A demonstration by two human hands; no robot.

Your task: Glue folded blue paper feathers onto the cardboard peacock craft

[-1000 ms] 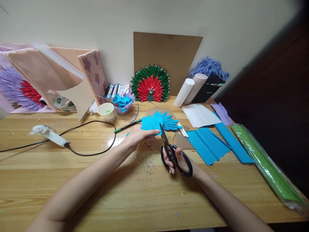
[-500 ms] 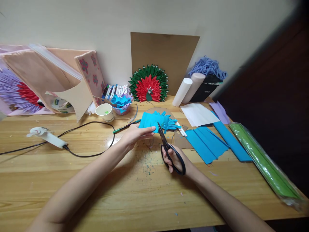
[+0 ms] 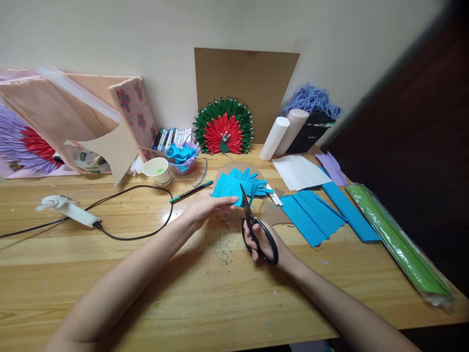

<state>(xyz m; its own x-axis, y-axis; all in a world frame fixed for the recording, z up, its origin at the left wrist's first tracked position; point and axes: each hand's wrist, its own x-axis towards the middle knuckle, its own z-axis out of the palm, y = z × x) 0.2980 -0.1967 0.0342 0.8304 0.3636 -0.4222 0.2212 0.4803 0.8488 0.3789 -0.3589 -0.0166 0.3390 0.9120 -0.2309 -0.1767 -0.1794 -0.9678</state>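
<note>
My left hand (image 3: 210, 208) pinches a piece of blue crepe paper (image 3: 227, 188) between thumb and fingers. In my right hand (image 3: 266, 242) is a pair of black-handled scissors (image 3: 248, 209), its blades at the right edge of that paper. A narrow blue strip hangs beside the blade tips. Behind the held paper lies a cardboard disc (image 3: 220, 172) with blue petal-like pieces (image 3: 262, 186) on it, partly hidden. Short white sticks (image 3: 274, 196) lie to the right of the disc. A green marker (image 3: 191, 192) rests by my left wrist.
A glue gun (image 3: 69, 210) with its black cord lies left, near a paper cup (image 3: 157, 171) and a bowl of blue scraps (image 3: 183, 159). Blue sheets (image 3: 311, 215) and a green wrapped roll (image 3: 397, 239) lie right. A red-green peacock (image 3: 224, 128) stands behind.
The blue paper in my left hand has tilted and dipped slightly, and the scissor blades have shifted a little along its edge. The whole view has moved slightly.
</note>
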